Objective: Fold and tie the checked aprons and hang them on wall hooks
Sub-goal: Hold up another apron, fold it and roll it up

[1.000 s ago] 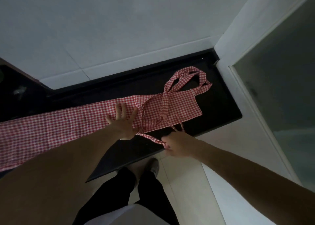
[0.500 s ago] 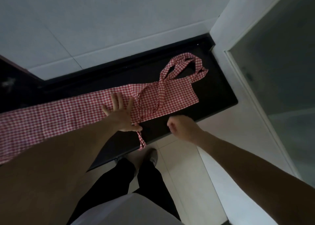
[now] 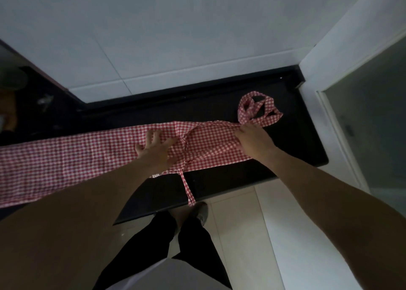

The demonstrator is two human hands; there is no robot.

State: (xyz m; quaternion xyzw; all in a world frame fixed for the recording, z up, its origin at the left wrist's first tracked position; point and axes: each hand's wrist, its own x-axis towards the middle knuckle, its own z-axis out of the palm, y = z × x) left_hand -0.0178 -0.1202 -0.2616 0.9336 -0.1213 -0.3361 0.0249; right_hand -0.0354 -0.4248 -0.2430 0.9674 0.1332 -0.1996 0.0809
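A red-and-white checked apron (image 3: 72,155), folded into a long strip, lies across the black countertop (image 3: 224,184). My left hand (image 3: 154,150) rests flat on its middle with fingers spread. My right hand (image 3: 252,138) pinches the fabric at the bib's top edge, just below the looped neck strap (image 3: 256,109) at the far right. One waist tie (image 3: 186,187) hangs over the counter's front edge.
White tiled wall (image 3: 175,37) rises behind the counter. A white door frame and glass panel (image 3: 362,114) stand at the right. My legs in dark trousers (image 3: 171,245) and a shoe are on the pale floor below. Dim objects sit at far left.
My right hand let go of the waist tie near the counter edge, rose, and now pinches the bib's top by the neck strap. The tie hangs loose. My left hand stays on the apron.
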